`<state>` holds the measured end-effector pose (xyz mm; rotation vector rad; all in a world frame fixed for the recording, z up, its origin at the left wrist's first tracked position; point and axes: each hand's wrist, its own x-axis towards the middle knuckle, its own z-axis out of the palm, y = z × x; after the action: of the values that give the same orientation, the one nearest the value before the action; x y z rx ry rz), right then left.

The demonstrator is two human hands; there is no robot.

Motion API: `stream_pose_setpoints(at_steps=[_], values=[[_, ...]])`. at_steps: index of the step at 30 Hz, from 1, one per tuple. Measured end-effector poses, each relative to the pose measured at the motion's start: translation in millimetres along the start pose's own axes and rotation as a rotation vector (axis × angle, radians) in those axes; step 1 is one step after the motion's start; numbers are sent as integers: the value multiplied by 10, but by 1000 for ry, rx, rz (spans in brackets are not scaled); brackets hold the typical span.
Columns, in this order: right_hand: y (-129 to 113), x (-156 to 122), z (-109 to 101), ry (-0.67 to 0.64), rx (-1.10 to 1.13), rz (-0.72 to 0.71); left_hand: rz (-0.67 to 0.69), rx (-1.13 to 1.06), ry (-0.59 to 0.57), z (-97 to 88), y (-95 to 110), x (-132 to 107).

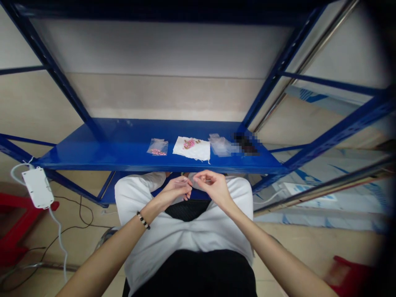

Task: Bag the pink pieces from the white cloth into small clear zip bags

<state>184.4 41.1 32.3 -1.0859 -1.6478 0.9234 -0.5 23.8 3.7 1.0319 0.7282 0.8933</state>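
Observation:
My left hand and my right hand are held close together over my lap, just below the front edge of the blue shelf. Both pinch something thin between fingertips; it is too small to name. A beaded bracelet circles my left wrist. On the shelf lies a white cloth with small pink beads on it. A small clear bag holding pink pieces lies to the left of the cloth. Empty-looking clear bags lie to its right.
The blue metal rack's uprights rise on both sides. A white box with a cable hangs at the shelf's left corner. A dark blurred object sits at the shelf's right. Red stools stand on the floor at left and right.

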Motion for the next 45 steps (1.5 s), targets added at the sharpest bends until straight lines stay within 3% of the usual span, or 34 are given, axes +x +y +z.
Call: stream_pose_setpoints(at_steps=[6,12,27,32,38,41,45], values=[[81,-26,74,-102,105,34,-83,69,-81,39,-9,-15],[74,-97,48,-212,51,49,-136,60,-105,38,-106,-6],[101,-46,-37,-312,-66,-116,-84,53,-139,19,-70,-23],[70,-32,-70,-218,-12,-89,-142,-166,-74,80,-12,-56],[186,38,-126,-21,20,-37,-70,-270,89,105,23,-12],[283,267,-191,45,-68,-115,-45,-256,99,66,-28,42],[366,850,-305,41,-397,-249,-55,-208,77,22,-95,87]])
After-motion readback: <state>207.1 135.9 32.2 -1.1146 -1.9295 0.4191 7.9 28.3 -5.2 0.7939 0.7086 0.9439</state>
